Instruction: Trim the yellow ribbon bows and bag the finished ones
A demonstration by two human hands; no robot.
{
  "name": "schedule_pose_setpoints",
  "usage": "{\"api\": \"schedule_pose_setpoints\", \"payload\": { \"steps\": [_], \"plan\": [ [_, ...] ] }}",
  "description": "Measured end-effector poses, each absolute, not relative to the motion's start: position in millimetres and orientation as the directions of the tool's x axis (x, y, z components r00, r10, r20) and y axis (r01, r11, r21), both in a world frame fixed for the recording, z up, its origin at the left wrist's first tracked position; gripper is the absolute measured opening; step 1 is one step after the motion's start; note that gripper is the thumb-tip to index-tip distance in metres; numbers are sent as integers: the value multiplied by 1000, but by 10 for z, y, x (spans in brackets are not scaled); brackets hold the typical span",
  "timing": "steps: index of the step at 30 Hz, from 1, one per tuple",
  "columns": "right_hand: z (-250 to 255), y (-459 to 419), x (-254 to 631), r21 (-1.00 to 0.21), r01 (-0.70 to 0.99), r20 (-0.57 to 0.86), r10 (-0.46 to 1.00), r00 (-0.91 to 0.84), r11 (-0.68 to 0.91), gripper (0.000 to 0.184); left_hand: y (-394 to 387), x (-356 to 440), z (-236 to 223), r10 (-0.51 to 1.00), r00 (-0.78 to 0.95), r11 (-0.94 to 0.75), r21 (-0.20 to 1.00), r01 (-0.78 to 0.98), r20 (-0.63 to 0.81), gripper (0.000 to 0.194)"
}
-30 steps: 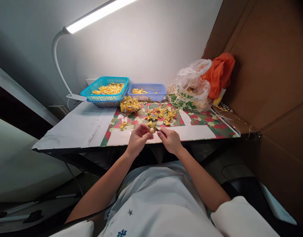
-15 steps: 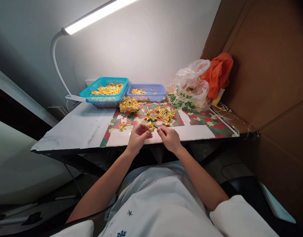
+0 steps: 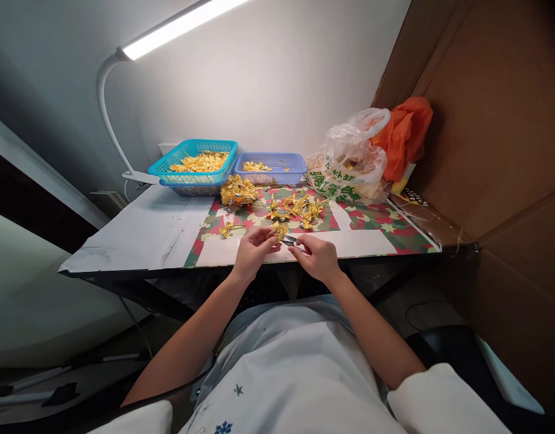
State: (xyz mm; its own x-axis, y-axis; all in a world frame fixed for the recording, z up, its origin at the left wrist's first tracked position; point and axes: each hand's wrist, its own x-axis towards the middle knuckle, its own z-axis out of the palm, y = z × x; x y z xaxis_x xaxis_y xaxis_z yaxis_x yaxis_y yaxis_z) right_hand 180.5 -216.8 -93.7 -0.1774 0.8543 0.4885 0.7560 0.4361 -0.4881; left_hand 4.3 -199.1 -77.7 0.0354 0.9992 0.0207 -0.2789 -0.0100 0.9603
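Observation:
My left hand [image 3: 253, 252] and my right hand [image 3: 317, 256] meet over the table's near edge, fingers curled. Between their fingertips sits a small gold ribbon bow [image 3: 277, 231], pinched by the left hand. The right hand pinches a short dark metal piece [image 3: 290, 240] that touches the bow. Several more gold bows [image 3: 300, 207] lie scattered just beyond on the patterned mat [image 3: 372, 232]. One bow [image 3: 227, 229] lies alone to the left, and a heap of gold bows [image 3: 237, 190] sits behind it.
A turquoise basket [image 3: 196, 160] of yellow pieces and a blue basket [image 3: 271, 168] stand at the back. Clear and orange plastic bags [image 3: 363, 157] sit back right. A desk lamp [image 3: 123, 84] arches over the left. Cardboard walls [image 3: 494, 120] close the right side.
The hands drew slightly apart half a second ago, then came together again; the right hand now holds the dark piece against the bow.

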Motion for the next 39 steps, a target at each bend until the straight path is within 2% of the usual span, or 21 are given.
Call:
{"api": "schedule_pose_setpoints", "payload": {
  "steps": [8,18,29,34,39],
  "plan": [
    [-925,-2103,1869,-330,809,527,806,-270,487,35,-1988,44,-792,998,43,-29,966,-256,41,41],
    [-974,-2077,1882,-277,811,585,760,-283,515,40,-1996,49,-811,997,29,-57,973,-223,66,48],
    [-931,-2067,1882,-354,787,530,801,-277,506,39,-1979,20,-841,987,110,-94,969,-230,121,50],
    [-905,-2081,1886,-422,750,528,810,-254,510,41,-1986,-33,-838,964,208,-118,968,-221,165,45],
    [-907,-2082,1897,-450,710,539,798,-268,542,41,-1967,-66,-866,951,236,-153,967,-204,200,42]
  ]
}}
